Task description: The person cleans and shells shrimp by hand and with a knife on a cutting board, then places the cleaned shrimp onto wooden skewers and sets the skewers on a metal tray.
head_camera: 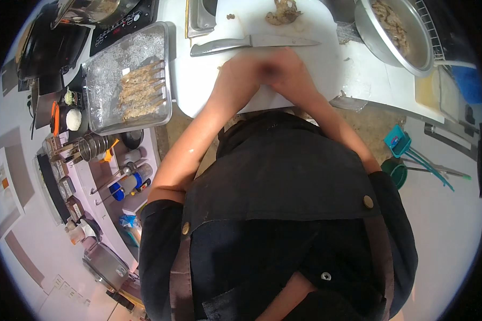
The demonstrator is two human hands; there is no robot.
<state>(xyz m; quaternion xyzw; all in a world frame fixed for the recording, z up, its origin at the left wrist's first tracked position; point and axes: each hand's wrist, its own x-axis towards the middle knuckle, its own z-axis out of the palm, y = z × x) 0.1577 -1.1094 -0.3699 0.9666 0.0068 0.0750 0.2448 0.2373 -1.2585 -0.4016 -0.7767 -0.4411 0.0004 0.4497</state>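
Over the near half of a white cutting board [209, 80], my left hand [240, 78] and my right hand [288, 66] meet. A blurred dark smudge covers the fingers, so anything between them is hidden. Just beyond my hands lies a kitchen knife [225, 45], its metal handle to the left and its blade to the right. A small heap of shrimp shells [284, 13] sits farther back on the board. On my left, a clear tray [100, 92] holds a row of several shrimp [141, 94] with tails on. A metal bowl [371, 40] at the right contains greyish shrimp [391, 26].
A black induction cooktop [122, 28] and a metal pot [92, 12] stand at the upper left. Beneath the tray's side, shelves [92, 180] hold jars, strainers and ladles. A wire rack [429, 28] lies behind the bowl. A teal dustpan [397, 142] is on the floor at right.
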